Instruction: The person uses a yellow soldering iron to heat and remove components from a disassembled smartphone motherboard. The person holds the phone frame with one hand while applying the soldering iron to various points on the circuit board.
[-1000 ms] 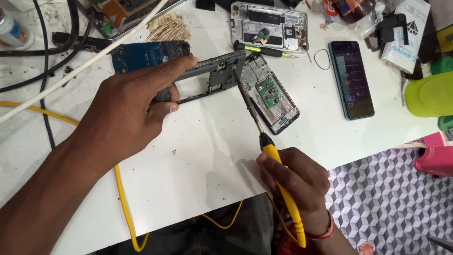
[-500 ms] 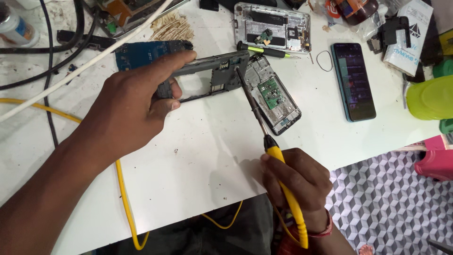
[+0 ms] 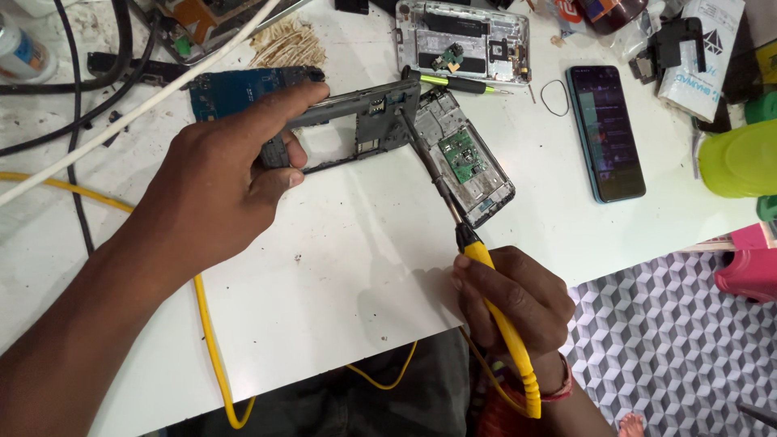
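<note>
My left hand (image 3: 218, 182) grips a dark grey phone middle frame (image 3: 364, 121) by its left end and holds it tilted above the white table (image 3: 324, 267). In my right hand (image 3: 514, 303) is a yellow-handled soldering iron (image 3: 494, 291), its metal tip reaching up to the frame's right end. Under the tip lies an opened phone body (image 3: 469, 162) with a green circuit board showing.
A second opened phone (image 3: 465, 36) and a green-handled screwdriver (image 3: 453, 81) lie at the back. An intact dark phone (image 3: 607, 133) rests to the right. A blue circuit board (image 3: 235, 89), black and white cables (image 3: 97, 89), a yellow cable (image 3: 202, 324) and a yellow-green cup (image 3: 740, 158) surround the work.
The scene holds nearly steady. The iron's tip has stayed at the frame's right end, and both hands shifted only slightly.
</note>
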